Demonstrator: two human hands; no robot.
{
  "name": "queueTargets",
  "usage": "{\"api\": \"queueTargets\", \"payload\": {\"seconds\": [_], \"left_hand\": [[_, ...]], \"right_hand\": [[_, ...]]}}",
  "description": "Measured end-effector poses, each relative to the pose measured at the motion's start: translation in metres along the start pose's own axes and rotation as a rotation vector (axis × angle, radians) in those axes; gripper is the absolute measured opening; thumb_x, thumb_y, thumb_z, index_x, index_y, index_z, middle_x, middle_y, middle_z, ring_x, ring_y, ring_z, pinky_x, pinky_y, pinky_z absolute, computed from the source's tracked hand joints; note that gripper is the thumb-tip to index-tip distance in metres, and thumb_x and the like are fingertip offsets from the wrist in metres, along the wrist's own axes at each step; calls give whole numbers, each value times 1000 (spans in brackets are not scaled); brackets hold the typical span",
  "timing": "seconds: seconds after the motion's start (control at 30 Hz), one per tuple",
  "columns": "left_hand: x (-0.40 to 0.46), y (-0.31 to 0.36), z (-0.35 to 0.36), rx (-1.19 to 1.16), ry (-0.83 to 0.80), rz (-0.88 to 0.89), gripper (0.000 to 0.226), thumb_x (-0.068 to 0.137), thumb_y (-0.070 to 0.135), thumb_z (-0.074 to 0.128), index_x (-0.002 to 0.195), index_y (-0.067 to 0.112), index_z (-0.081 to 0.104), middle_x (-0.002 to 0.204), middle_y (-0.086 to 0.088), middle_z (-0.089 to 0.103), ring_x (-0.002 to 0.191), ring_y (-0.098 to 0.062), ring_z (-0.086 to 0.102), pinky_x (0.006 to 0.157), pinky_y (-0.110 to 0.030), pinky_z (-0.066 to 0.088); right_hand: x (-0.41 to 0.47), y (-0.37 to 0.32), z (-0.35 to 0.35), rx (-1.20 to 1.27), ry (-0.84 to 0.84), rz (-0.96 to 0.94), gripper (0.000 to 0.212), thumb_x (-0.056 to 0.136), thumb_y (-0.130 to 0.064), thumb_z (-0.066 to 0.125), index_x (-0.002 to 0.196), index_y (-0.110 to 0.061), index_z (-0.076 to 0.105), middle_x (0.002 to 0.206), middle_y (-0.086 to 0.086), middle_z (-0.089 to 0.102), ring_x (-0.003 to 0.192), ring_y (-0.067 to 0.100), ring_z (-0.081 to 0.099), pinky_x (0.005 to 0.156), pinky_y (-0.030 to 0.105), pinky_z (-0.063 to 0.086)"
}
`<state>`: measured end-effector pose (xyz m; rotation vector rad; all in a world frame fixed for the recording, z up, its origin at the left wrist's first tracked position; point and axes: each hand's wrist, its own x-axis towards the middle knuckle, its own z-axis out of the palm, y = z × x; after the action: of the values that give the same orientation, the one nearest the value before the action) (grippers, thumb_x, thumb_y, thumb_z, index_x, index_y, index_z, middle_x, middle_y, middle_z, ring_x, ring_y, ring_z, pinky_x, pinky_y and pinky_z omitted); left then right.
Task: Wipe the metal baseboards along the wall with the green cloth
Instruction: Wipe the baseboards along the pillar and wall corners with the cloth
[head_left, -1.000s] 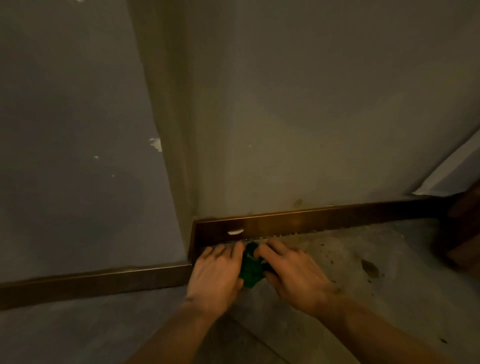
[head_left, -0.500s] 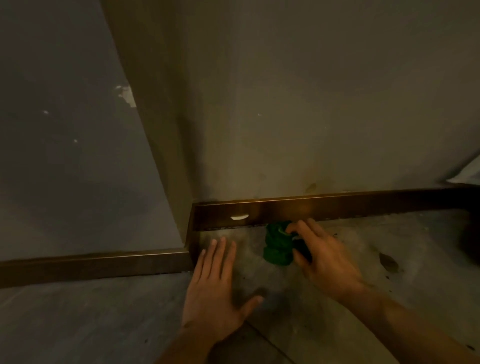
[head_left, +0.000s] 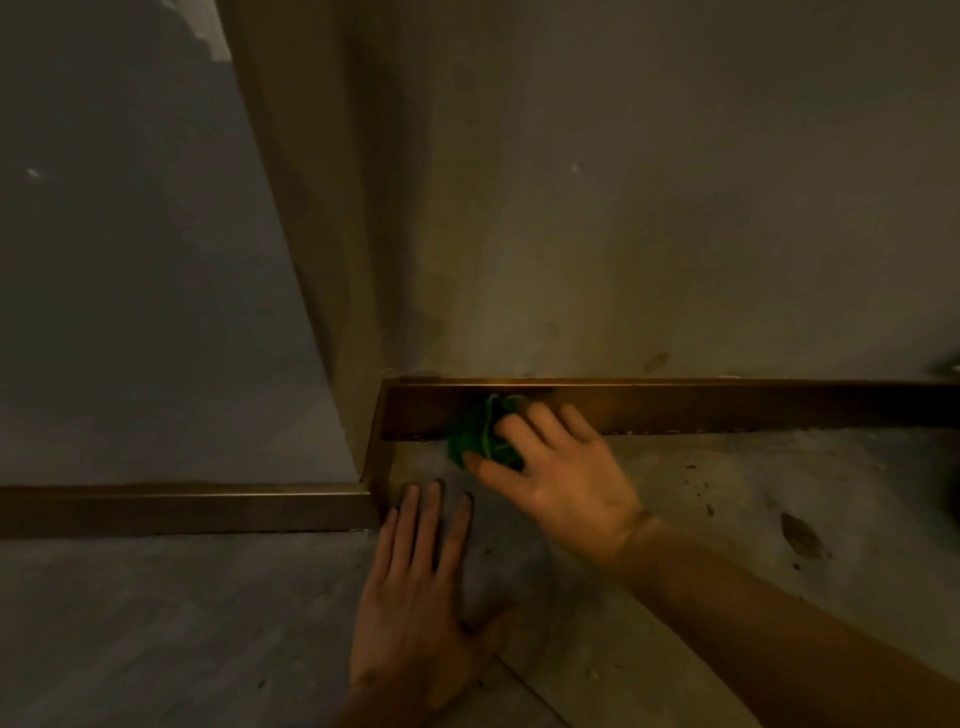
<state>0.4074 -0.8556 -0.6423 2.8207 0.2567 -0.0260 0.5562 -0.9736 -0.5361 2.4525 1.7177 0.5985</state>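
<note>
The left hand lies flat on the floor, fingers spread. Beyond it, the right hand grips the bunched cloth, pressing it on the baseboard, which runs left-right along the wall. No writing shows.

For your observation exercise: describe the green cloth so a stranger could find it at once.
Start at the wall corner and follow the metal baseboard rightward. The green cloth is bunched against it under the right hand, the only bright green thing here.
</note>
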Motion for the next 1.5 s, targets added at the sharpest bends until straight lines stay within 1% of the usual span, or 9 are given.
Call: {"api": "queueTargets", "payload": {"seconds": [0.13,0.33,0.57,0.8,1.07,1.13,1.2,1.33,1.5], "left_hand": [[-1,1,4,8,27,-2,107,81,89,34,158,15,24,165,-17,15,153,-35,12,116,-51,19],[1,1,4,36,12,12,106,80,90,37,156,16,30,161,-20,24,150,-39,19,115,-52,20],[1,1,4,29,15,0,105,81,90,32,158,20,23,166,-16,13,153,-35,9,116,-52,16],[3,0,6,26,21,-20,105,81,92,25,160,24,6,168,-12,2,154,-30,-6,121,-53,12],[0,-2,7,42,9,-16,105,82,91,22,160,23,7,168,-14,-3,153,-30,-11,123,-54,12],[0,-2,6,41,12,-20,103,83,90,22,160,24,8,168,-14,-2,153,-30,-11,123,-54,12],[-1,-2,6,42,19,-18,103,83,90,24,160,24,7,168,-13,-2,153,-30,-11,123,-54,12],[-2,-2,6,35,28,-13,103,83,91,24,160,26,4,168,-12,-4,153,-28,-14,123,-53,9],[-1,-2,5,23,18,-11,106,80,94,18,160,28,-2,168,-10,-11,152,-27,-19,124,-53,7]], "right_hand": [[32,-22,20,-22,23,-96,25,92,-19,52,106,-26,71,113,8,66,108,34,60,84,43,47],[47,-30,54,-106,-37,-160,26,97,-15,46,102,-12,71,119,13,61,115,39,52,89,45,46],[35,-21,67,-199,-136,-227,45,98,-23,34,131,-6,58,137,19,46,125,41,38,101,50,37],[33,-16,59,-255,-116,-228,50,96,-15,27,132,-14,61,137,11,56,127,34,50,101,45,42],[16,-4,60,-280,-98,-191,37,96,-12,44,126,-12,65,132,12,60,124,37,52,98,46,44],[11,0,59,-281,-103,-163,39,97,-12,40,126,-12,66,131,12,60,124,37,53,98,47,45],[4,5,58,-286,-133,-146,43,96,-11,35,129,-11,64,133,12,59,125,38,51,98,49,45],[-10,18,55,-318,-219,-120,43,94,-11,45,135,-11,57,138,14,53,129,40,46,102,51,42],[-21,30,49,-317,-322,-85,49,88,-6,41,135,-6,56,136,19,51,125,45,44,99,56,43]]}}
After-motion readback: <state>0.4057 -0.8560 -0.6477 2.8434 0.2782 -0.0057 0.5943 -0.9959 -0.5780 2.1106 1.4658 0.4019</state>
